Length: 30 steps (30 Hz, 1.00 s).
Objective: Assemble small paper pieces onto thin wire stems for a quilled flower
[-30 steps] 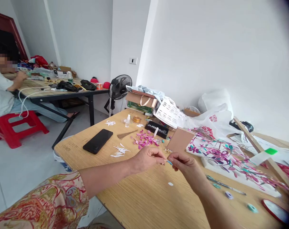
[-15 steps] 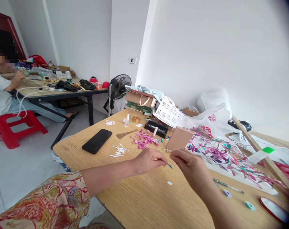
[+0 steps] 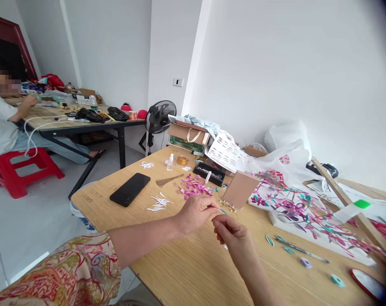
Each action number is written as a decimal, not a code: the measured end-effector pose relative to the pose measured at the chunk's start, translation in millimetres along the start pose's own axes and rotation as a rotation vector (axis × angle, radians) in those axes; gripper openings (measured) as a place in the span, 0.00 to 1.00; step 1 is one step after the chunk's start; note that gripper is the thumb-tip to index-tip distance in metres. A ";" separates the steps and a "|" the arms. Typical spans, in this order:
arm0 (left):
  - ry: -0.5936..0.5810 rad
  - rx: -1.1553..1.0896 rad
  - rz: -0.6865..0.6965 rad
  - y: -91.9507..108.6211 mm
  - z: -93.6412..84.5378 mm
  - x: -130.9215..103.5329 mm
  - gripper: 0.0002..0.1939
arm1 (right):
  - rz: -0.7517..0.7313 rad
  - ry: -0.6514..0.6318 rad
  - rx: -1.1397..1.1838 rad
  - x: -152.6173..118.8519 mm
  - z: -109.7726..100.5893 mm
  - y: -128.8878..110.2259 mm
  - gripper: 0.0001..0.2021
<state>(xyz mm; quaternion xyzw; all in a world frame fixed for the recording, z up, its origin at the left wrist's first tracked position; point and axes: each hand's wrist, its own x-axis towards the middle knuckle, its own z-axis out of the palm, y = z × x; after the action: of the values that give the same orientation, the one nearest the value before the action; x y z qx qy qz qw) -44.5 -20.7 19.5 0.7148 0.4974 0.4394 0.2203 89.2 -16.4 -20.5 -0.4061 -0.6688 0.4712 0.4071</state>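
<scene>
Blue strip [image 3: 223,211] sits pinched in my left hand [image 3: 195,213], beside my curled right hand [image 3: 233,232], whose grasp I cannot tell.

We can't read anything reliably: red characters on plastic bag [image 3: 293,158], right of centre; white marks on black box [image 3: 201,170], mid-frame; scribbles at surface [image 3: 180,272] left corner. All too small.

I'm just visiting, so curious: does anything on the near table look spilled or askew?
Nothing looks plainly spilled. The printed sheet slopes askew beside the green box, rather than lying flat on the table.
</scene>
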 end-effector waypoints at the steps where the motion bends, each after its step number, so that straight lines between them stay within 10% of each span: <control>1: 0.002 0.088 0.078 -2.6 0.3 0.0 0.06 | -0.042 0.021 -0.101 -2.9 0.6 -4.7 0.11; 5: -0.075 0.254 0.264 -8.8 1.2 -1.8 0.08 | -0.295 0.060 -0.472 -3.4 -16.3 -27.6 0.10; 8: -0.195 0.096 0.139 -5.5 1.5 -4.0 0.07 | -0.298 0.025 -0.513 8.3 -37.8 -33.3 0.10; 13: -0.220 -0.369 -0.238 4.5 2.7 -5.7 0.06 | -0.089 -0.080 -0.149 23.3 -48.4 -15.5 0.12; 19: -0.093 -0.358 -0.260 8.3 1.5 -3.6 0.04 | 0.034 -0.053 0.134 10.9 -17.6 4.1 0.15; 30: -0.065 0.356 0.304 -10.2 2.6 -5.8 0.08 | -0.302 0.047 -0.683 -13.5 -15.2 -35.1 0.12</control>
<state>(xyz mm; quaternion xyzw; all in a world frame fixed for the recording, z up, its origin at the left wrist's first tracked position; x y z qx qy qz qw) -48.3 -21.5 8.1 0.8228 0.4463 0.3498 0.0378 102.2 -32.3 14.5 -0.4261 -0.8302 0.1463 0.3282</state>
